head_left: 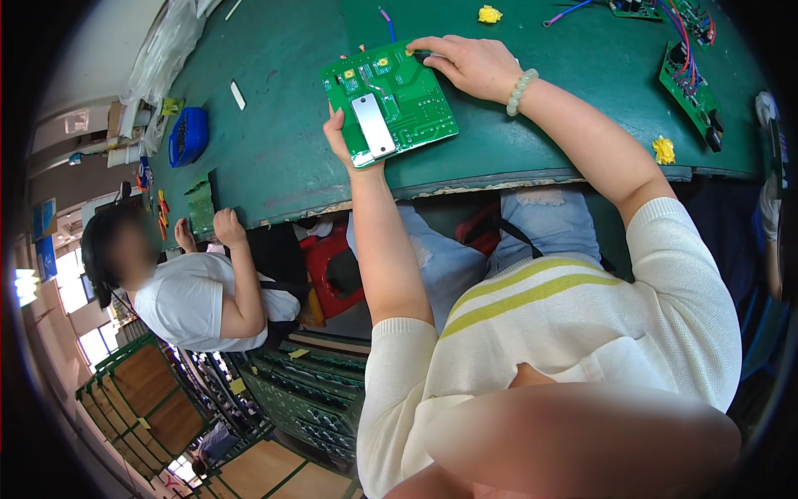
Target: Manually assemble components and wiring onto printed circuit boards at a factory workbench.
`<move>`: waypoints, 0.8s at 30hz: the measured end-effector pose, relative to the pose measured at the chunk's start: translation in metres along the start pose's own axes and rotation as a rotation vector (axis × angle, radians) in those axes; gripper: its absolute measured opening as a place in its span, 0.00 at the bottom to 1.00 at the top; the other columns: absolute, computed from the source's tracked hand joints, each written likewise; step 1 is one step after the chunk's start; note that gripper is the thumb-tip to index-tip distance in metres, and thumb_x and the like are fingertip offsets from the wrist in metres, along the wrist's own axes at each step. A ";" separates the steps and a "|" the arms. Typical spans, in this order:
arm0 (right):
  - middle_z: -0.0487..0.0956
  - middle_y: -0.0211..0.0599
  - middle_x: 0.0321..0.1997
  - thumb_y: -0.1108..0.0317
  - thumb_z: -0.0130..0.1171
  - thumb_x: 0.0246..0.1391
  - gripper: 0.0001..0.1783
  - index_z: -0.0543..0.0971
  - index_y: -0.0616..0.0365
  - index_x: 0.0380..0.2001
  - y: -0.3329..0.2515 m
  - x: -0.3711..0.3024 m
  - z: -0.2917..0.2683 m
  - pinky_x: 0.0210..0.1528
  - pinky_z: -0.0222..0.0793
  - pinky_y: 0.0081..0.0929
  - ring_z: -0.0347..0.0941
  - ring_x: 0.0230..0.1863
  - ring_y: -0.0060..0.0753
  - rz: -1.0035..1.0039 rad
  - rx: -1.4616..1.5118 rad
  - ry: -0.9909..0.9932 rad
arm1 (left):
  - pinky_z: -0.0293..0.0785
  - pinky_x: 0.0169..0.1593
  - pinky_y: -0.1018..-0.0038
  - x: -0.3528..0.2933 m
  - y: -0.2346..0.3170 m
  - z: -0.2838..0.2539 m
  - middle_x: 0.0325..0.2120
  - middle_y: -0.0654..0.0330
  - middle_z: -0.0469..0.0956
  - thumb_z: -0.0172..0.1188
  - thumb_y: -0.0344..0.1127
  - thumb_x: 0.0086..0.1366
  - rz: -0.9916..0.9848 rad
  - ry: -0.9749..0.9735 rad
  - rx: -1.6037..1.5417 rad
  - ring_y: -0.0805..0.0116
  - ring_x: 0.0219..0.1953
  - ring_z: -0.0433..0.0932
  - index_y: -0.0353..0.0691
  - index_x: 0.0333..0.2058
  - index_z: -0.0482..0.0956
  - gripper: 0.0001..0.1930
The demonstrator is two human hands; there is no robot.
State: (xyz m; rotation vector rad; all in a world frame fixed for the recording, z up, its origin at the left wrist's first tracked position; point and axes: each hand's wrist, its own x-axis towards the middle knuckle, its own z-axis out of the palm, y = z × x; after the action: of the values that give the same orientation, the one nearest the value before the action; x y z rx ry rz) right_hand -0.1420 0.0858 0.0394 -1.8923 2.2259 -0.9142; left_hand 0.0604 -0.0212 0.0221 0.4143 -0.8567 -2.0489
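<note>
knit sleeves | left hand (338, 137), right hand (470, 65) gripping flat green circuit board (391, 101)

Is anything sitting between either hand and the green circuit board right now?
Nothing visible. The left hand already grips the near-left edge of the green circuit board, and the right hand rests on its far corner. The board lies on the green table.

Your left hand (339, 137) reaches forward on a straight arm, fingers curled in a grip. Your right hand (472, 65) lies palm down, elbow bent, fingers pinched.
</note>
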 end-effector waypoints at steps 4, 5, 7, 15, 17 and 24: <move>0.79 0.28 0.37 0.54 0.44 0.62 0.15 0.72 0.33 0.51 0.002 0.000 -0.002 0.32 0.73 0.30 0.77 0.36 0.35 -0.017 -0.007 -0.033 | 0.70 0.53 0.62 -0.003 0.001 -0.003 0.51 0.51 0.71 0.47 0.45 0.56 -0.007 0.037 -0.038 0.56 0.50 0.73 0.33 0.56 0.66 0.31; 0.79 0.28 0.37 0.55 0.45 0.62 0.15 0.73 0.34 0.50 0.008 0.001 0.003 0.34 0.72 0.29 0.77 0.35 0.35 -0.028 0.092 0.018 | 0.70 0.53 0.62 -0.003 0.001 -0.005 0.51 0.51 0.71 0.47 0.45 0.56 -0.006 0.034 -0.037 0.56 0.50 0.73 0.33 0.56 0.66 0.31; 0.79 0.29 0.37 0.56 0.45 0.62 0.14 0.74 0.35 0.50 0.009 0.001 0.001 0.35 0.72 0.28 0.76 0.35 0.35 -0.045 0.193 0.067 | 0.72 0.50 0.62 -0.002 0.001 -0.012 0.47 0.50 0.74 0.49 0.45 0.55 -0.007 0.024 -0.101 0.56 0.46 0.76 0.32 0.52 0.69 0.29; 0.73 0.26 0.33 0.58 0.51 0.59 0.14 0.75 0.32 0.49 -0.017 -0.011 -0.012 0.28 0.71 0.27 0.74 0.27 0.32 -0.157 0.133 0.182 | 0.75 0.45 0.63 -0.003 0.008 -0.028 0.40 0.49 0.78 0.51 0.45 0.54 -0.050 0.048 -0.122 0.55 0.39 0.79 0.31 0.46 0.74 0.26; 0.69 0.26 0.36 0.56 0.54 0.57 0.14 0.76 0.30 0.48 -0.019 -0.010 -0.005 0.22 0.70 0.29 0.73 0.24 0.29 -0.238 -0.013 0.225 | 0.75 0.45 0.63 -0.002 0.007 -0.028 0.41 0.49 0.78 0.51 0.45 0.54 -0.083 -0.004 -0.140 0.55 0.40 0.78 0.31 0.46 0.74 0.26; 0.68 0.29 0.35 0.56 0.54 0.57 0.14 0.77 0.29 0.47 -0.025 -0.005 -0.004 0.22 0.70 0.29 0.72 0.24 0.29 -0.223 -0.109 0.144 | 0.74 0.46 0.64 -0.002 0.005 -0.025 0.41 0.49 0.78 0.50 0.45 0.54 -0.058 -0.002 -0.126 0.55 0.40 0.78 0.31 0.46 0.74 0.26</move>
State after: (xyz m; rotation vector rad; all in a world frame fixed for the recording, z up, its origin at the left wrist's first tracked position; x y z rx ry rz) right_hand -0.1209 0.0909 0.0533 -2.2275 2.2159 -1.0095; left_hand 0.0785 -0.0325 0.0075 0.3709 -0.7195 -2.1436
